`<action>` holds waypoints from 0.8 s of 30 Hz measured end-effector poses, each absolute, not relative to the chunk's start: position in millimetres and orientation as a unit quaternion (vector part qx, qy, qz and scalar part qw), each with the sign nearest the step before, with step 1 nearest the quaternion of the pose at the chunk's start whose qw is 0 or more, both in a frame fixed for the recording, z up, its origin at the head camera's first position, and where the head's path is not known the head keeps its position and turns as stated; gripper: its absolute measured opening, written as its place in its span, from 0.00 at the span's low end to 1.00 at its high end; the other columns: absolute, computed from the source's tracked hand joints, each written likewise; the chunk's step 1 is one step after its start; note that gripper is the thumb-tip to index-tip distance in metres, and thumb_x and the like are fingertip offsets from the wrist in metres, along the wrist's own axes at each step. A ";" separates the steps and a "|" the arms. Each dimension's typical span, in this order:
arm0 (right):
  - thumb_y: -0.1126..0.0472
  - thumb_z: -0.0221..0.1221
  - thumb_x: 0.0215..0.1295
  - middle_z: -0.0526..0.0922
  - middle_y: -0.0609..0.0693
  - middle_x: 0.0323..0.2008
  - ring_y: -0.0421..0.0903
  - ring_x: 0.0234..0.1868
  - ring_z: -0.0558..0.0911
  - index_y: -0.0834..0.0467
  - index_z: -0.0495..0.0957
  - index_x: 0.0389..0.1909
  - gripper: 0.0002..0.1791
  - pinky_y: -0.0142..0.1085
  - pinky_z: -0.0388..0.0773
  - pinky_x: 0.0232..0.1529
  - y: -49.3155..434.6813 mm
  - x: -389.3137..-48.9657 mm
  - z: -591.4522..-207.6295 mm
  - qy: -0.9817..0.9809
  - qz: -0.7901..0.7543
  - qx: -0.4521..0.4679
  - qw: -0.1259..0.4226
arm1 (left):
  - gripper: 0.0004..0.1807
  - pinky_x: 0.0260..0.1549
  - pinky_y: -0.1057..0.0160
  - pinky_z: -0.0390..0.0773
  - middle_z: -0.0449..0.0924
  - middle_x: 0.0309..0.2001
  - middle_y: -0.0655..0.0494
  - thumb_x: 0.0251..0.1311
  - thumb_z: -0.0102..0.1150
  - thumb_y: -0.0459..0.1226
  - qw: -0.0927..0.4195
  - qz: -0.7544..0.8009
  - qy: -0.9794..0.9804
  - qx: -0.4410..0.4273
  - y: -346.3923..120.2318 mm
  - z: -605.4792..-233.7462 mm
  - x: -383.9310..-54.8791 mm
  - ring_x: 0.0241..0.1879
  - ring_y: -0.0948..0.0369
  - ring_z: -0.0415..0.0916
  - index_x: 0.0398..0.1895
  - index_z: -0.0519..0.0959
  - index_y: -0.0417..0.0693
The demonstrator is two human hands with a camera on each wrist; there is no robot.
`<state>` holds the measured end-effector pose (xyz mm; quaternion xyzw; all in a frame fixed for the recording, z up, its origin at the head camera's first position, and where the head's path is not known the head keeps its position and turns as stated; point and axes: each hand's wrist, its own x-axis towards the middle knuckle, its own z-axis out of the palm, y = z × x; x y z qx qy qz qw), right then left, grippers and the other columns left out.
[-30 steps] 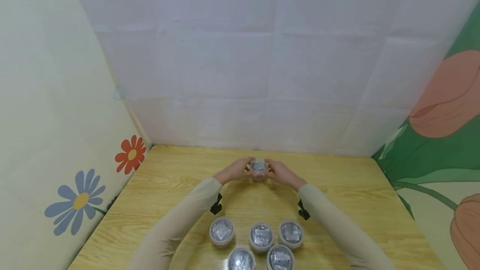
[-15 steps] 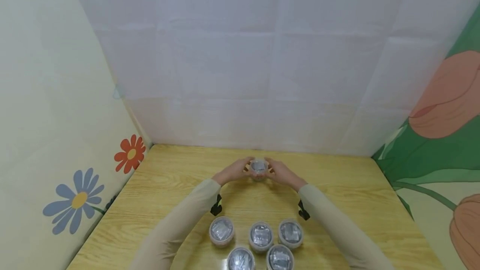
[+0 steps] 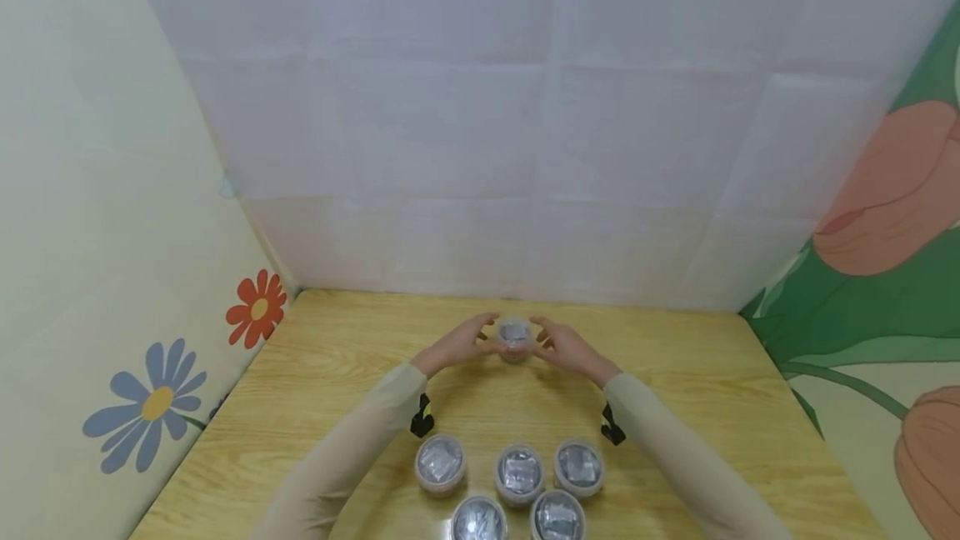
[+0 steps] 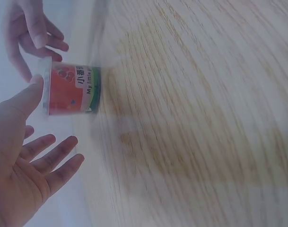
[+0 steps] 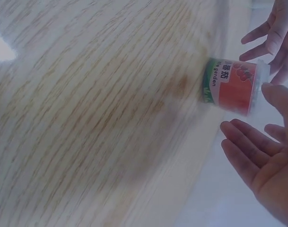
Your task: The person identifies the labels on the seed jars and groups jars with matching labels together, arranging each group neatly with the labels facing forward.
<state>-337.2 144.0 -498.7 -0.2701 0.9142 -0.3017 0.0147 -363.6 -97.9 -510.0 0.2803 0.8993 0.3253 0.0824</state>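
Observation:
A small lidded plastic cup (image 3: 514, 340) stands upright near the back of the table. Its red and green label with a printed fruit picture shows in the left wrist view (image 4: 70, 90) and the right wrist view. On its left side is my left hand (image 3: 459, 343), the fingers spread and apart from the cup, the thumb tip at the lid's rim. My right hand (image 3: 567, 347) mirrors it on the other side, fingers loosely extended, thumb by the rim. Whether either thumb still touches the cup I cannot tell.
Several similar lidded cups, among them a left one (image 3: 441, 464), a middle one (image 3: 520, 474) and a right one (image 3: 579, 467), stand close together at the table's front. A white sheet (image 3: 480, 148) hangs behind the wooden table (image 3: 675, 382). Flower-printed cloths flank both sides.
Both hands have loosened from the cup, fingers spreading outward, the left one shifting left and the right one slightly right. The cup keeps its place on the table.

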 end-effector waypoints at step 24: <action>0.57 0.57 0.65 0.82 0.55 0.39 0.49 0.40 0.81 0.60 0.67 0.60 0.25 0.43 0.79 0.41 143.2 -327.7 -486.1 0.918 -0.289 -0.273 0.010 | 0.35 0.49 0.49 0.76 0.64 0.63 0.39 0.63 0.55 0.43 0.070 0.337 0.893 0.289 -111.3 -496.5 -351.9 0.53 0.45 0.72 0.69 0.55 0.39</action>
